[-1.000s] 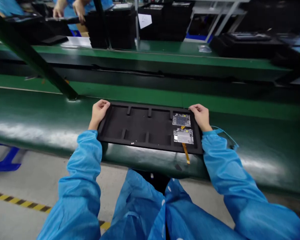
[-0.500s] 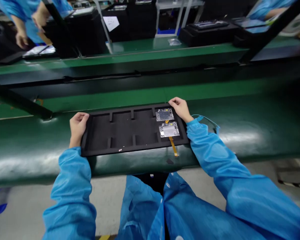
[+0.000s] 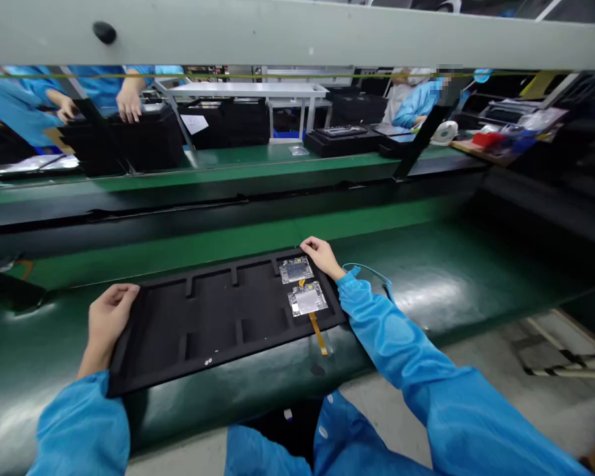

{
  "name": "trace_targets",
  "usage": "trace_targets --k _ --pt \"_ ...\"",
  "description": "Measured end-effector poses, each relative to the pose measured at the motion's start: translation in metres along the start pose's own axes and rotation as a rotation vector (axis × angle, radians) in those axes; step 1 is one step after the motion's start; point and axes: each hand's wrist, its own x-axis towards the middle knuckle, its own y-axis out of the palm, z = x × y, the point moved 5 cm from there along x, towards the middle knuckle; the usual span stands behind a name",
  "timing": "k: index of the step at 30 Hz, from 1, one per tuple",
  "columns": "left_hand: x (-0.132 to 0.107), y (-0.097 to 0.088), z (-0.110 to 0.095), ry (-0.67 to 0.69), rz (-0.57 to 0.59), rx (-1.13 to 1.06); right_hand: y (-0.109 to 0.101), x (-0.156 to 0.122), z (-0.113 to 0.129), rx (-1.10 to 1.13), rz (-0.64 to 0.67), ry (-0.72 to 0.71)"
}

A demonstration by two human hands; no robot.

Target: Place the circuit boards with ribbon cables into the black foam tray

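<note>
A black foam tray (image 3: 213, 311) with shallow compartments lies on the green bench top, its front edge close to the bench's front. My left hand (image 3: 112, 317) pinches the tray's left end near its far corner. The far right corner is gripped between the thumb and fingers of my right hand (image 3: 322, 256). At the tray's right end sit two circuit boards, one farther board (image 3: 296, 270) and one nearer board (image 3: 308, 299). An orange ribbon cable (image 3: 318, 335) runs from the nearer board over the tray's front edge onto the bench.
A blue cord (image 3: 371, 270) trails from my right cuff. Behind the bench (image 3: 426, 284) runs a raised ledge with black cases (image 3: 342, 140) and a slanted dark post (image 3: 426, 135). Co-workers in blue sleeves (image 3: 96, 89) stand beyond. A white beam (image 3: 297, 33) crosses overhead.
My view has tilted up and turned to the right, so the tray appears lower and farther left. Both hands still hold the tray's ends.
</note>
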Motion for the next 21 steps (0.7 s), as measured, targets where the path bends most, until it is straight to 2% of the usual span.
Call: trace_targets --k 5,7,10,11,15,21 --pt "0.004 0.003 0.001 0.071 0.027 -0.006 -0.002 -0.004 0.008 0.026 -0.006 0.012" --pt "0.006 0.004 0.008 0.069 0.029 0.008 -0.003 -0.005 0.010 0.037 0.001 0.021" --pt "0.010 0.006 0.018 0.131 0.055 0.010 -0.003 -0.003 0.006 0.041 0.019 0.046" --pt "0.011 0.007 0.022 0.156 0.073 0.006 -0.006 -0.002 0.003 0.033 -0.011 0.070" --pt "0.014 0.011 0.034 0.172 0.100 -0.010 -0.010 0.002 -0.006 0.002 -0.042 0.106" --pt "0.015 0.014 0.039 0.216 0.119 -0.036 -0.012 0.000 0.002 -0.048 -0.060 0.156"
